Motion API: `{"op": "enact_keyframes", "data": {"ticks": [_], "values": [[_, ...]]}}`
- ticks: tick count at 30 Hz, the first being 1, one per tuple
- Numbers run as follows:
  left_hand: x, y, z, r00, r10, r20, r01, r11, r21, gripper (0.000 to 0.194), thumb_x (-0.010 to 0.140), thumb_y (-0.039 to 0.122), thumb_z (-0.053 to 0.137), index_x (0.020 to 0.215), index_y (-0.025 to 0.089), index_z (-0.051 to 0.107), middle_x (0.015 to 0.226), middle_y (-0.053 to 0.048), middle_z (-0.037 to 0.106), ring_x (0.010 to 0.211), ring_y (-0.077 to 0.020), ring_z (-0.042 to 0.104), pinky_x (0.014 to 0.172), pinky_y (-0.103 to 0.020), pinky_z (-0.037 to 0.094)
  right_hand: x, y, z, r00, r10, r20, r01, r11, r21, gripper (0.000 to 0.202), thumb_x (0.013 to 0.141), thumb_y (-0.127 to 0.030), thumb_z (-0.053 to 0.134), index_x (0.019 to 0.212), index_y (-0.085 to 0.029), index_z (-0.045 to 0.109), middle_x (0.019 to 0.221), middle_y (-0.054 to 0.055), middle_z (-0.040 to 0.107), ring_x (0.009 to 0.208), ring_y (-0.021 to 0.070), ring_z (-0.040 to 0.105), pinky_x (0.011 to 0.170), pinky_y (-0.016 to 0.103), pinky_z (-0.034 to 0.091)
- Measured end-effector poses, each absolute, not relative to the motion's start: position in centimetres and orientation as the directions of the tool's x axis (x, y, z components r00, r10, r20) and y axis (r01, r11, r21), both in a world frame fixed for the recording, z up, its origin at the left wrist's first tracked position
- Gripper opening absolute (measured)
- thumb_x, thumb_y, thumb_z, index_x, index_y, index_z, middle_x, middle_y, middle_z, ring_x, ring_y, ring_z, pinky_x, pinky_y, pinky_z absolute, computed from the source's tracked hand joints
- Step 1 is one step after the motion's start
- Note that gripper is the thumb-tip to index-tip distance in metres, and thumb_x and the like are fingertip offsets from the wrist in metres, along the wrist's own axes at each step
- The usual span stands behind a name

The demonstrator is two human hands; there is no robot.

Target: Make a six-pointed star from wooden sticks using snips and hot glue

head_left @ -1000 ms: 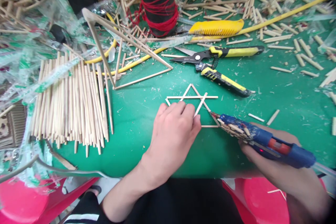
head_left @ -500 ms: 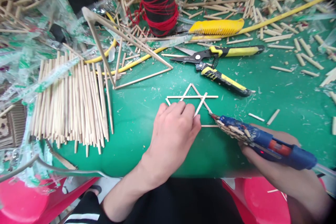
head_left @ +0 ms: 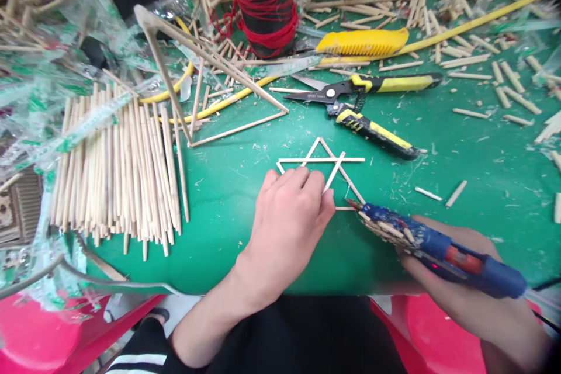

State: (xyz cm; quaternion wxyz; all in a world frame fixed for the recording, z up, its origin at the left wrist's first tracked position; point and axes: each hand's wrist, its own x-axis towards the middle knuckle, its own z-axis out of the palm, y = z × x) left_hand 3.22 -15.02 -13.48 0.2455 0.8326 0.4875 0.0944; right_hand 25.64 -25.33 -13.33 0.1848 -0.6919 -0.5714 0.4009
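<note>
Left hand [head_left: 289,225], fingers curled over one pale wooden-stick star frame [head_left: 315,160]; its exact grip is hidden. At its four o'clock, right hand [head_left: 442,292] wraps one blue plastic glue gun [head_left: 432,241]. Two short pale sticks [head_left: 456,193] lie at three o'clock from the frame.

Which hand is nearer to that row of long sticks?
Left. The left hand is over the star of thin sticks, right of the row of long sticks; the right hand, holding the glue gun, is farther right.
</note>
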Motion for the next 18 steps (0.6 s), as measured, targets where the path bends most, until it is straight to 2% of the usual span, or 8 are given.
{"op": "enact_keyframes", "data": {"ticks": [8, 14, 18], "values": [[3.3, -15.1, -13.5, 0.5, 0.864, -0.066, 0.766, -0.405, 0.5, 0.021, 0.099, 0.02, 0.054, 0.078, 0.018, 0.054, 0.076, 0.002, 0.06, 0.069, -0.0144, 0.054, 0.073, -0.034, 0.036, 26.1, -26.2, -13.7, -0.015, 0.924, -0.383, 0.623, -0.291, -0.727, 0.016, 0.08, -0.031, 0.068, 0.069, -0.024, 0.058, 0.06, -0.003, 0.061, 0.049, 0.0147, 0.056, 0.043, 0.025, 0.04], [3.2, -15.2, -13.3, 0.495, 0.866, -0.072, 0.77, -0.398, 0.498, 0.021, 0.099, 0.02, 0.054, 0.079, 0.018, 0.055, 0.077, 0.002, 0.061, 0.069, -0.0146, 0.054, 0.074, -0.035, 0.037, 26.1, -26.5, -13.7, -0.019, 0.928, -0.373, 0.632, -0.278, -0.723, 0.012, 0.08, -0.03, 0.068, 0.072, -0.025, 0.06, 0.062, -0.003, 0.063, 0.049, 0.016, 0.058, 0.043, 0.026, 0.043], [3.1, -15.2, -13.3, 0.493, 0.866, -0.084, 0.772, -0.391, 0.501, 0.021, 0.1, 0.02, 0.055, 0.078, 0.018, 0.055, 0.077, 0.001, 0.061, 0.07, -0.0147, 0.055, 0.074, -0.036, 0.037, 26.1, -26.5, -13.7, -0.051, 0.943, -0.328, 0.664, -0.213, -0.717, 0.012, 0.082, -0.027, 0.065, 0.072, -0.025, 0.058, 0.063, -0.002, 0.065, 0.049, 0.0159, 0.06, 0.043, 0.026, 0.045]]}}
